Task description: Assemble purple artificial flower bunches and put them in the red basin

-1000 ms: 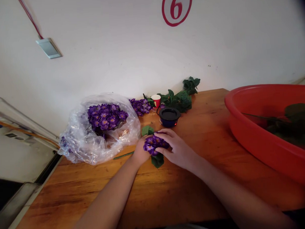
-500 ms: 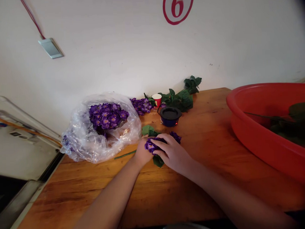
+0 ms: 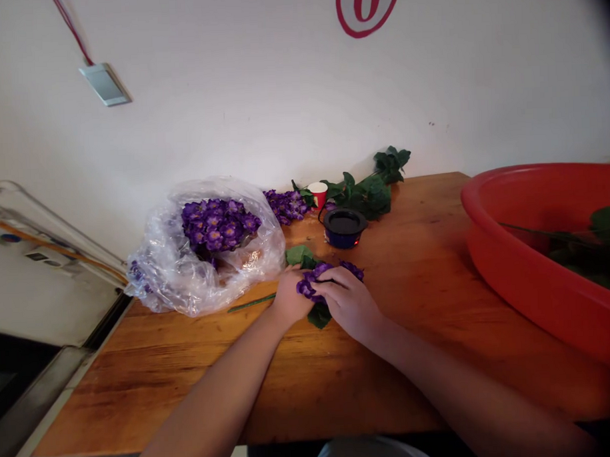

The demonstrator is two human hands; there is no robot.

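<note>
Over the wooden table, my left hand is closed around the stem of a purple artificial flower. The green stem sticks out to the left of that hand, and green leaves show above and below it. From the right, my right hand has its thumb and fingers closed on the purple petals. Its fingertips are partly hidden among the blossoms. Just beyond the hands stands a small dark blue pot with a black top and a lit red light.
A clear plastic bag filled with purple blossoms lies at the left. Against the wall are more purple flowers, a red and white paper cup and leafy stems. A large red basin holding greenery takes up the right side.
The view has shifted slightly. My right hand's fingers have bent further in on the purple petals, while my left hand keeps its hold on the stem.
</note>
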